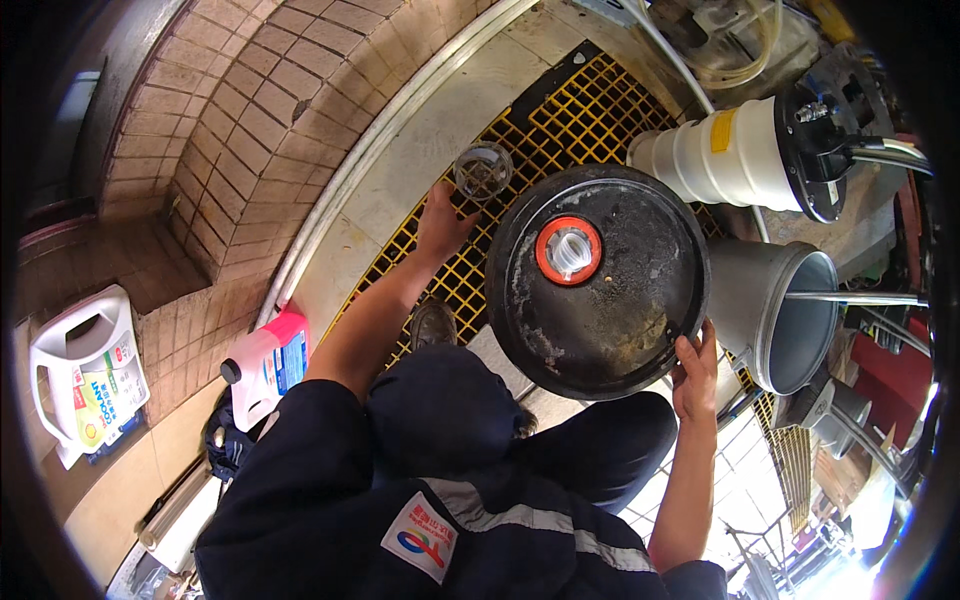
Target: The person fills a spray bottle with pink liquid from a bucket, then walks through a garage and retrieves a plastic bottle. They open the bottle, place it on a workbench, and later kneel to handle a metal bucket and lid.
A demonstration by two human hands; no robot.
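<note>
A round black drum (607, 322) stands before me, its worn top uppermost. A red ring (592, 276) surrounds its opening, with a clear, ridged plastic piece inside. My right hand (696, 367) grips the drum's outer rim at the lower right; some fingers are hidden behind the edge. To the drum's left, my left hand (444, 229) has thumb and fingers apart, with nothing seen between them. Its fingertips are close to a clear round container (483, 171) over the yellow floor grating (577, 109); whether they touch it, I cannot tell.
A white ribbed fluid extractor (739, 154) with a black top lies across the upper right, above a grey metal bucket (772, 319). On the left are a pink fluid jug (270, 367), a white coolant jug (94, 375) and a tiled wall (262, 112). A shoe (433, 324) rests below my left hand.
</note>
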